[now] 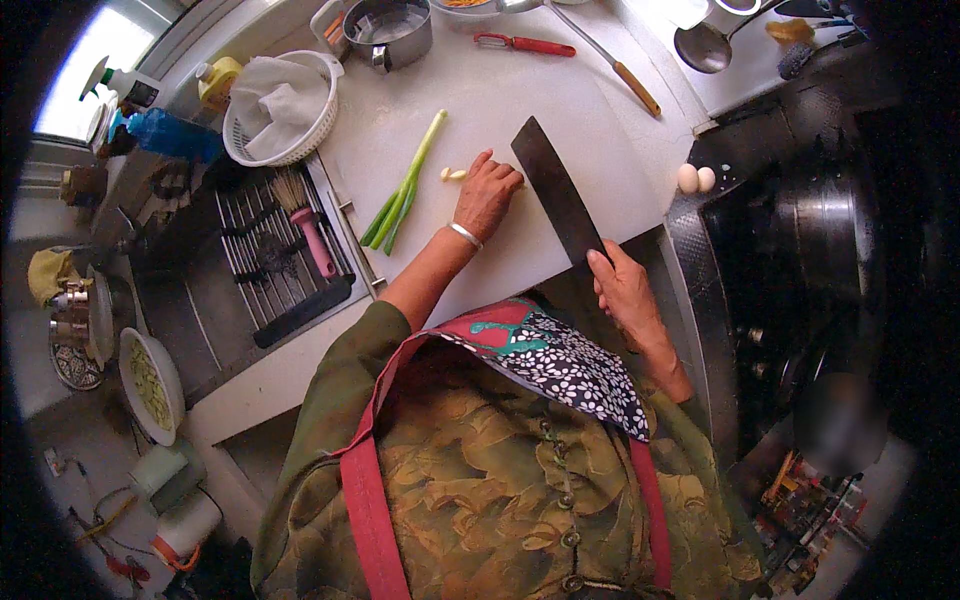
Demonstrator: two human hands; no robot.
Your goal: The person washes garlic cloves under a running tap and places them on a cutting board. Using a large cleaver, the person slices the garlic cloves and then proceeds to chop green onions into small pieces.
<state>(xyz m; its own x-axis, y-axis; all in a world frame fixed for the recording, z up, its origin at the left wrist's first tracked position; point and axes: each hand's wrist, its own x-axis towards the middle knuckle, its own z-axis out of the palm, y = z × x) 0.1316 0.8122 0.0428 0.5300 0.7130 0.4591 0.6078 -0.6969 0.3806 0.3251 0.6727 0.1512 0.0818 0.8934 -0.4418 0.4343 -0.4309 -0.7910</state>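
My right hand (621,289) grips the handle of a broad dark cleaver (559,191), its blade slanting up and left over the white cutting board (600,150). My left hand (489,187), with a silver bangle at the wrist, rests low over the board with its fingers bent; whether anything lies beneath them is hidden. Peeled garlic cloves (454,175) lie just left of its fingers. Farther left, green onion stalks (405,187) lie slanted on the board.
Behind stand a metal pot (388,34), a red peeler (525,45) and a wooden-handled utensil (600,56). A white basket (326,112) holds a cloth, above the sink rack (262,255) with a pink-handled brush (315,240). Two eggs (696,178) sit by the stove at right.
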